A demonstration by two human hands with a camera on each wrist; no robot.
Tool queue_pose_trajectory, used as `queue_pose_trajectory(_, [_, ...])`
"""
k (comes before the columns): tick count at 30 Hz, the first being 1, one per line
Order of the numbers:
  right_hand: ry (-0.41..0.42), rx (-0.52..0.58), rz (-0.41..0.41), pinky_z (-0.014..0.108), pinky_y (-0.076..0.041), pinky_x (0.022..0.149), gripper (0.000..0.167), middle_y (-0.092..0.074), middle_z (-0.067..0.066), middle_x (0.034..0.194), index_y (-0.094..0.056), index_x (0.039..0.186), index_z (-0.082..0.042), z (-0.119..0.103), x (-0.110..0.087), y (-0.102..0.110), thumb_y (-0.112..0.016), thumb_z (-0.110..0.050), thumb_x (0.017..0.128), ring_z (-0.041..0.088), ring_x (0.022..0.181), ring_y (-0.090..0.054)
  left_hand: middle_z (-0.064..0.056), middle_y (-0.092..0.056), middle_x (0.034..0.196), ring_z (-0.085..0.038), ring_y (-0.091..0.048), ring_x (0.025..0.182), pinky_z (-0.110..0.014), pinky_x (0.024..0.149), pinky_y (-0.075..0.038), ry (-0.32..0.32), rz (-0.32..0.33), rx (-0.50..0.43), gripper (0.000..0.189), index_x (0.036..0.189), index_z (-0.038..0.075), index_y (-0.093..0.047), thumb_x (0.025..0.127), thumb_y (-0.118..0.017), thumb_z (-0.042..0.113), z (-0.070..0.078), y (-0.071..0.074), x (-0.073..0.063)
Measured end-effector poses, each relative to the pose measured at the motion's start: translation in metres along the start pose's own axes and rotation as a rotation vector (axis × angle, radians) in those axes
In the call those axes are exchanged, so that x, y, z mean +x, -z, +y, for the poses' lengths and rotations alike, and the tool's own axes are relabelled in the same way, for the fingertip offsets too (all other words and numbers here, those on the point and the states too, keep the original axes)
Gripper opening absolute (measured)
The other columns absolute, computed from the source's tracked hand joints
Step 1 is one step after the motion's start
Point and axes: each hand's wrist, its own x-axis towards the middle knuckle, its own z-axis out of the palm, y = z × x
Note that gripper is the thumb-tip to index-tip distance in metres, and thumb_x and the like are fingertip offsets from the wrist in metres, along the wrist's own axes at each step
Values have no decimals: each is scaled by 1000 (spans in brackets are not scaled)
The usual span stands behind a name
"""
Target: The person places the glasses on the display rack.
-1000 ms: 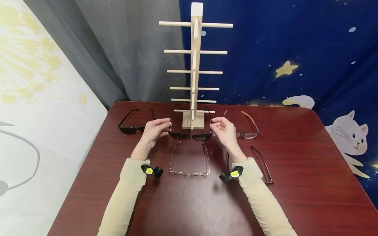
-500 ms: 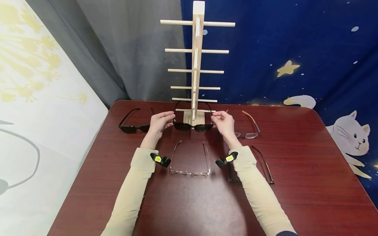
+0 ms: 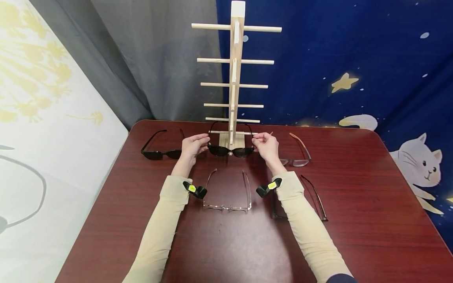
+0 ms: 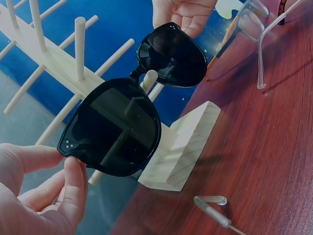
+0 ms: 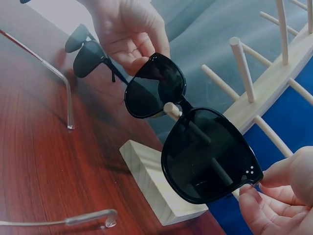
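Black sunglasses (image 3: pixel 219 151) with dark lenses hang low in front of the wooden peg rack (image 3: pixel 238 11). My left hand (image 3: pixel 192 147) pinches their left corner between thumb and fingers. At the opposite corner, my right hand (image 3: pixel 266 145) pinches the frame likewise. Both wrist views show the round end of a forward peg (image 4: pixel 149 80) at the bridge, under it or touching it. The temples reach back on either side of the post, near the lowest crosspeg. Below them is the rack's wooden base (image 5: pixel 154 183), partly hidden by the lenses in the head view.
Other sunglasses (image 3: pixel 153 155) lie left of my left hand. Thin metal-framed glasses (image 3: pixel 226 207) lie nearer me, between my forearms. Orange-templed glasses (image 3: pixel 301 162) and dark-framed glasses (image 3: pixel 321 206) lie to the right, partly behind my right arm. Curtains hang behind the table (image 3: pixel 354 204).
Both hands have carried the sunglasses forward and up to the rack's lowest forward peg, mostly in the first half second. Since then they have barely moved. The other glasses stay put.
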Motion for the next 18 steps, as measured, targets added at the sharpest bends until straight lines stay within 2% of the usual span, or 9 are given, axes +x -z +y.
queue_pose_trajectory(3, [-2, -13, 5, 44, -57, 67, 15, -63, 5, 72, -66, 97, 6, 2, 1, -1, -65, -1, 84, 6, 49, -57, -1, -64, 92, -7, -62, 63, -18, 60, -54, 6, 5, -2, 38, 122, -7, -57, 86, -65, 2, -1, -1, 1])
queue_pose_trajectory(6, [-1, -18, 10, 48, -55, 70, 15, -62, 5, 71, -66, 97, 7, 4, 2, -1, -65, 0, 84, 11, 50, -59, -3, -64, 96, -8, -62, 65, -17, 59, -53, 12, 7, 1, 38, 122, -7, -58, 86, -65, 2, -1, -3, 3])
queue_pose_trajectory(11, [0, -21, 10, 45, -56, 68, 14, -62, 5, 71, -66, 97, 7, 4, 2, -1, -65, -1, 84, 20, 54, -63, -5, -64, 98, -9, -62, 68, -16, 59, -53, 18, 16, 10, 37, 121, -6, -59, 86, -65, 3, -2, -3, 5])
queue_pose_trajectory(18, [13, -34, -4, 37, -58, 63, 15, -65, 11, 78, -66, 97, 7, 5, 3, -1, -65, -2, 85, 2, 47, -56, -1, -64, 91, -8, -62, 69, -16, 60, -53, 28, 9, 24, 39, 123, -7, -57, 86, -65, 4, -1, -2, 5])
